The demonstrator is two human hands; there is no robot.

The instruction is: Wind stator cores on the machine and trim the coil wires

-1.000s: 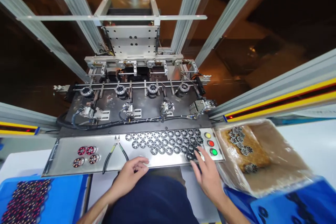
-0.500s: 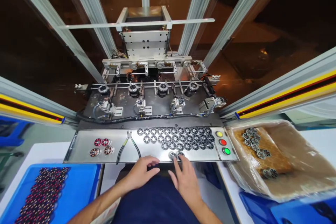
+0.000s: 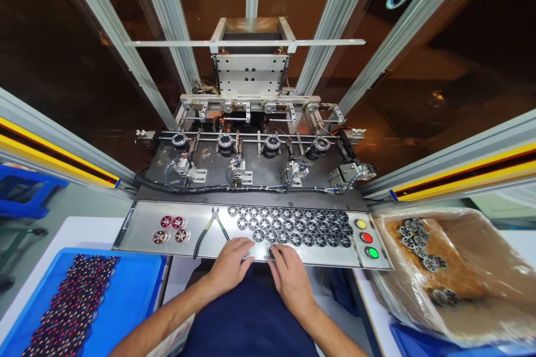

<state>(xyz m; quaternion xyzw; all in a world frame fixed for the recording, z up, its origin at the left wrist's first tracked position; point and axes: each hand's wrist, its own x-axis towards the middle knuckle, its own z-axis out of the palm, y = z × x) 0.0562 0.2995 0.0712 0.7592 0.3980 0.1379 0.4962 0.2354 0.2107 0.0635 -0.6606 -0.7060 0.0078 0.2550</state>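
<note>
My right hand (image 3: 291, 279) is at the front edge of the metal plate (image 3: 138, 234), its fingertips closed on a dark, spoked stator core (image 3: 272, 251) that is partly hidden beneath them. To its left, my left hand (image 3: 229, 266) rests by the same edge, fingers loosely bent and thumb apart, with nothing visible in it. Just beyond it lie wire cutters (image 3: 215, 216) with dark and yellow-green handles, jaws pointing away from me. Rows of similar stator cores (image 3: 298, 225) stand on the plate's middle and right. Several red-wound stators (image 3: 178, 222) sit at the left.
Yellow, red and green buttons (image 3: 366, 237) line the plate's right end. A machine with several round fixtures (image 3: 272, 146) stands behind. At left is a blue tray (image 3: 138, 290) of wound stators; at right, a plastic-lined box (image 3: 469, 245) holds more cores. Yellow-edged posts flank both sides.
One stator core from the front edge now stands at the left end of the front row. My right hand's fingers have closed over the other. The camera view has shifted.
</note>
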